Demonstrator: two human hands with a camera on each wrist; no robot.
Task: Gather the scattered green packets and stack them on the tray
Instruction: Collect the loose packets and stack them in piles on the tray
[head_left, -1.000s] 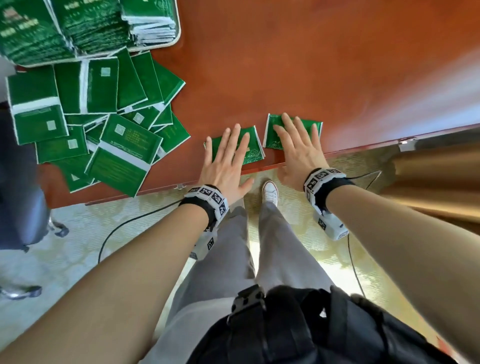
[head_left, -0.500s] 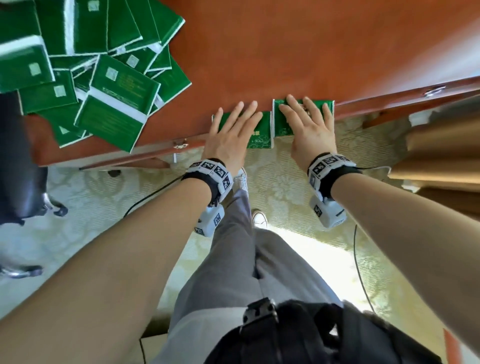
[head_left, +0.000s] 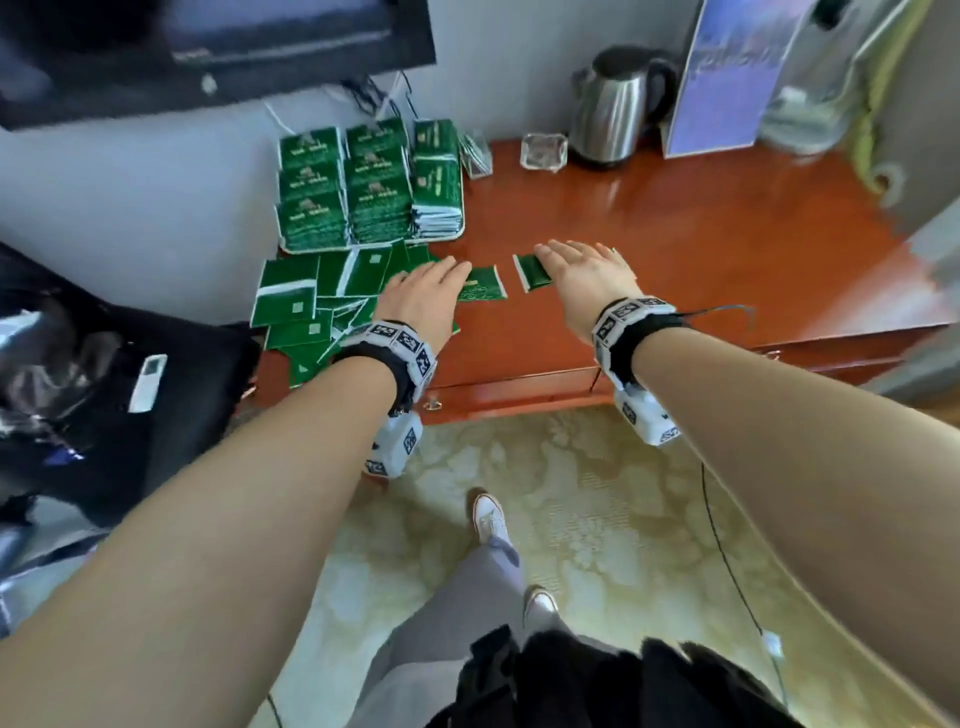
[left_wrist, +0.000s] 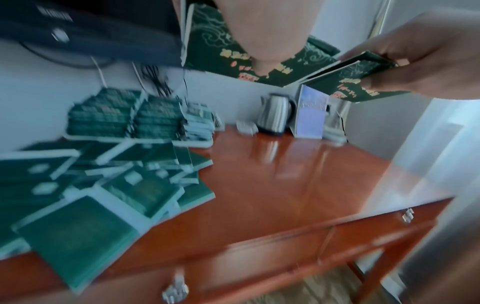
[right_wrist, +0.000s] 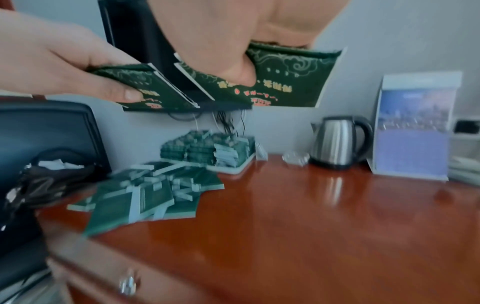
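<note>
**A:** What are the two hands doing?

**B:** Both are lifted above the desk (head_left: 675, 249), and each holds a small bundle of green packets. The left hand (head_left: 423, 301) pinches its bundle (head_left: 480, 283) with the thumb under and the fingers on top; the right wrist view shows the thumbnail pressed on the printed face. The right hand (head_left: 587, 283) grips its own bundle (head_left: 531, 271) the same way, thumb below.

**A:** Do the bundles touch each other?

**B:** No. In the head view there is a gap between them, with red-brown wood showing through. They sit side by side at about the same height.

**A:** Where are the rest of the packets?

**B:** A loose pile (head_left: 311, 301) lies overlapping at the left end of the desk, some packets hanging past the front edge. Just behind it, against the wall, the tray (head_left: 374, 244) carries three tidy stacks (head_left: 363, 182) in a row. The left hand hovers over the right side of the loose pile.

**A:** What else is on the desk?

**B:** A steel kettle (head_left: 615, 109) at the back, a small glass dish (head_left: 543, 150) beside it, and an upright card stand (head_left: 727, 78) to its right. A dark screen (head_left: 208, 52) hangs on the wall above the tray. A black chair (head_left: 130, 374) with a white remote (head_left: 148, 382) on it stands left of the desk.
</note>
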